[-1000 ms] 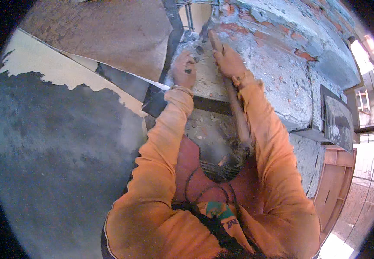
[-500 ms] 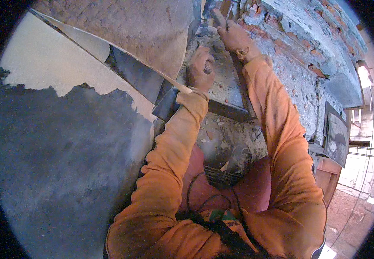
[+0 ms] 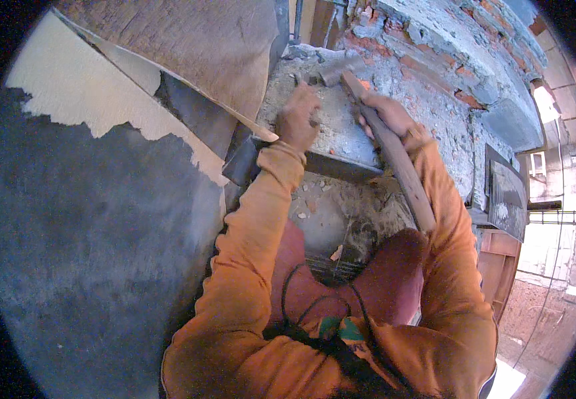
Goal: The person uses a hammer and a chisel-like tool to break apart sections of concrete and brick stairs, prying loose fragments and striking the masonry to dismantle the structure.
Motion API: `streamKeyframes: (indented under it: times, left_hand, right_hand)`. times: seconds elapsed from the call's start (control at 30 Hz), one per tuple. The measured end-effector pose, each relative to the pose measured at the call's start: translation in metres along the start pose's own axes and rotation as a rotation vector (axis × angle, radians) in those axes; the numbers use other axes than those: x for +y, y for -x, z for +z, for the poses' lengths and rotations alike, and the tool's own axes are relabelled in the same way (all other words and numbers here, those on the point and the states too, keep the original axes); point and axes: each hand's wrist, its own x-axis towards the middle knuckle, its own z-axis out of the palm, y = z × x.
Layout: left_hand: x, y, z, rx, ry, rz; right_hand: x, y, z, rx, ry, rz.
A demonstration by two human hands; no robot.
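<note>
My right hand (image 3: 392, 114) is closed round the wooden handle of a hammer (image 3: 399, 161). The handle's near end reaches along my right forearm, and its motion-smeared metal head is above a rough concrete ledge (image 3: 344, 126). To the left, my left hand (image 3: 299, 118) is closed low over the same ledge. Something small and dark shows between its fingers, but blur hides what it is. A short greyish piece sticks up by its fingertips; I cannot tell whether I hold it. Both sleeves are orange.
A brown sheet (image 3: 188, 46) with a curled edge hangs beside my left wrist. Left of it stands a large dark-stained panel (image 3: 101, 246). Broken brick and plaster (image 3: 434, 60) line the right side. Rubble bits lie below the ledge, near my knees.
My right hand has come back toward me and down, and the hammer's handle now shows fully. My left hand has shifted slightly left and nearer. The whole view has shifted a little.
</note>
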Motion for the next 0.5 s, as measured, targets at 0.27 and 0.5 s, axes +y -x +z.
streamKeyframes:
  times: [0.27,0.5]
  left_hand:
    - [0.026,0.022,0.01,-0.197,-0.201,-0.125]
    - [0.021,0.02,0.01,-0.162,-0.233,-0.025]
  right_hand:
    - [-0.007,0.028,-0.04,-0.093,1.217,-0.115]
    - [-0.065,-0.099,-0.019,0.247,1.431,-0.76]
